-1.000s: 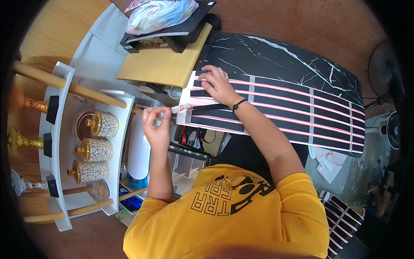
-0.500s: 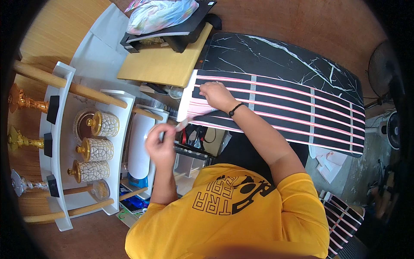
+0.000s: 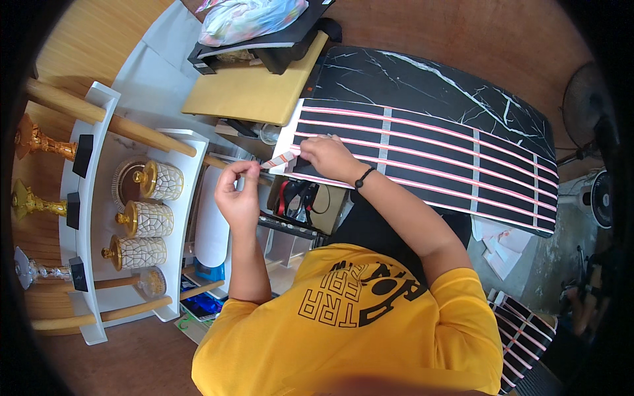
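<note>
A white strip with orange-red stripes point(image 3: 280, 160) stretches slantwise between my two hands. My left hand point(image 3: 238, 196) pinches its lower left end between thumb and fingers, in the air beside the panel. My right hand point(image 3: 328, 158), with a dark beaded bracelet on the wrist, is closed over the strip's other end at the panel's left edge; its fingertips are partly hidden. Under it lies a long black panel point(image 3: 429, 152) crossed by pink-and-white lengthwise strips and several grey crosswise bands. A white border point(image 3: 285, 137) runs along its left end.
The panel lies on a black marbled table point(image 3: 422, 79). Left of it stands a wooden board point(image 3: 244, 99) with a black device and plastic bag. White shelves point(image 3: 188, 218) hold gold-lidded jars point(image 3: 155, 219). An open drawer point(image 3: 330, 224) sits below; a fan point(image 3: 601, 198) stands at right.
The loose pink sheet by my right hand is no longer seen there. My left hand has risen slightly; the right moved down the panel's left edge. The strip now spans both hands.
</note>
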A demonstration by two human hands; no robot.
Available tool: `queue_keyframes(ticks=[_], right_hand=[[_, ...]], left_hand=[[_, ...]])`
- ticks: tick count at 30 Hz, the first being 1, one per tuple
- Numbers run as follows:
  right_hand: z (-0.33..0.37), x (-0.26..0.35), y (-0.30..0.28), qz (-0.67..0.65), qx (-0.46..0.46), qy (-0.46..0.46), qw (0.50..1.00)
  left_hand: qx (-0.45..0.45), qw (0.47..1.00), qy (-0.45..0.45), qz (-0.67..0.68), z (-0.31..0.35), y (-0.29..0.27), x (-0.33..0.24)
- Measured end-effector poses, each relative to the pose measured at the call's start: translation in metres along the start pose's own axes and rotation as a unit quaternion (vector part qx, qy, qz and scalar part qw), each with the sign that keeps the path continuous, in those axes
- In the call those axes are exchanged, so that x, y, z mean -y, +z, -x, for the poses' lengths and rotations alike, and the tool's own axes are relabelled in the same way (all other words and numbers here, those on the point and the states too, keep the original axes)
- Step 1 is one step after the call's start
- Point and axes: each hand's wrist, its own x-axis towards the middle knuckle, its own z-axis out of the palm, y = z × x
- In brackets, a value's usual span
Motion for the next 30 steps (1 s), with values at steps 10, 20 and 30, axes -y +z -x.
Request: queue_keyframes(ticks=[10, 20, 30], right_hand=[[-0.01, -0.016, 0.016, -0.028, -0.035, 0.085, 0.995], [0.024, 0.01, 0.004, 0.017, 0.014, -0.009, 1.0], [0.024, 0.0, 0.02, 0.032, 0.0, 0.021, 0.999]], left_hand=[[-0.02, 0.997, 0.059, 0.055, 0.03, -0.065, -0.049], [-0.012, 0.999, 0.031, 0.023, 0.015, -0.047, -0.026], [-0.244, 0.939, 0.243, -0.028, 0.014, -0.157, -0.091]])
